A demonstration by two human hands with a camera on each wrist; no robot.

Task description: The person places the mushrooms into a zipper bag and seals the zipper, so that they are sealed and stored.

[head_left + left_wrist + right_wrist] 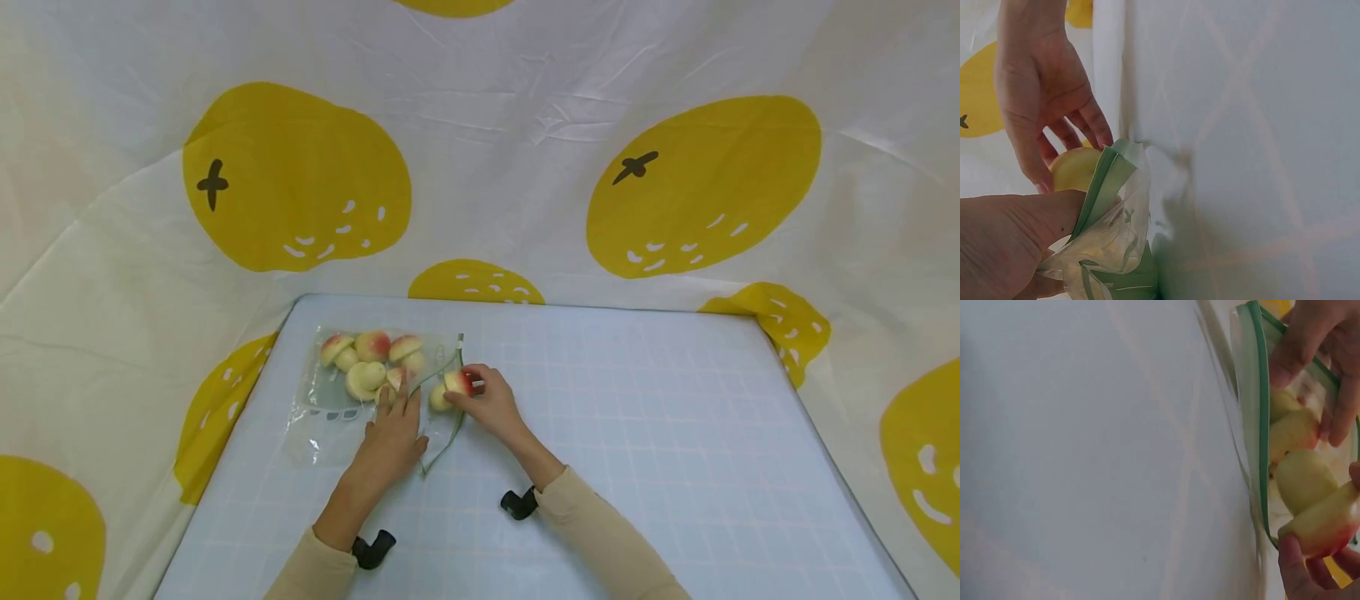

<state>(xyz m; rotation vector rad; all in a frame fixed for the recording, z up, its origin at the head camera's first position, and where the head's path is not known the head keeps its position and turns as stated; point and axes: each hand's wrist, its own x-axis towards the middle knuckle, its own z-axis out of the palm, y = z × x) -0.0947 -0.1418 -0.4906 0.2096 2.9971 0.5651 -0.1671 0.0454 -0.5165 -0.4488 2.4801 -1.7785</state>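
Note:
A clear zip bag (322,425) with green-edged mouth lies flat, holding several cream toy mushrooms (372,344) with reddish caps. My left hand (392,437) lies over the bag near its mouth. In the right wrist view, its thumb and fingers sit on either side of the green rim (1263,394), which is held apart. My right hand (491,404) pinches another toy mushroom (456,382) by its red cap, stem toward the bag. This mushroom overlaps the mouth of the bag, and in the right wrist view (1322,519) it is right at the opening, beside the mushrooms inside.
The bag lies toward the back left of a pale checked tabletop (637,417). A white curtain (495,167) with yellow fruit prints hangs behind and around the table. Black angled pieces (372,550) show beside both wrists.

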